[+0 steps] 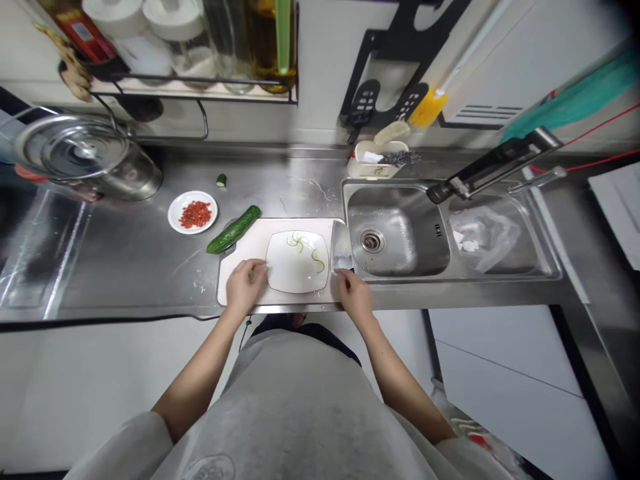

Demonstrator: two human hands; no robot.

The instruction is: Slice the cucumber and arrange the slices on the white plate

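Note:
A white plate lies on a pale cutting board, with thin cucumber slices fanned on its far part and right side. My left hand is closed at the plate's left edge, around a small greenish piece that looks like cucumber, mostly hidden by the fingers. To the plate's right, a wide-bladed kitchen knife rests flat along the board's edge. My right hand is curled at its dark handle, which the fingers largely cover. A whole-looking cucumber lies across the board's far left corner.
Left of the board are a small plate of red chopped pieces and a cucumber end. A lidded steel pot stands farther left. The double sink, with a tap, borders the board's right side. A condiment rack hangs above.

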